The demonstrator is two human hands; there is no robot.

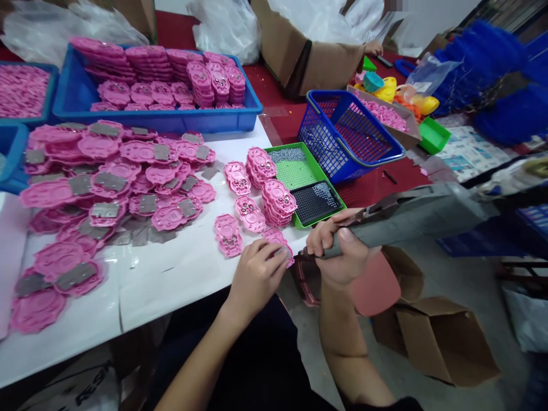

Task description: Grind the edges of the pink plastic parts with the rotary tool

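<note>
My left hand (259, 274) is closed on a pink plastic casing (274, 235) at the table's front edge; its fingers cover part of the piece. My right hand (342, 248) wraps round a grey power screwdriver (398, 220), held nearly level. Its tip points left, close to the casing; whether they touch I cannot tell. Just beyond my left hand lie several loose pink casings (228, 235) with shiny metal parts, beside a stack of casings (279, 202). A green tray (295, 171) of small screws, with a black perforated plate (317, 201) in it, sits beyond the screwdriver.
A heap of pink casings with grey metal plates (105, 180) covers the table's left. Behind it stands a blue bin (171, 121) of stacked casings. A blue basket (351, 134) stands beyond the tray. Cardboard boxes (445, 342) and a pink stool (377, 285) are at lower right.
</note>
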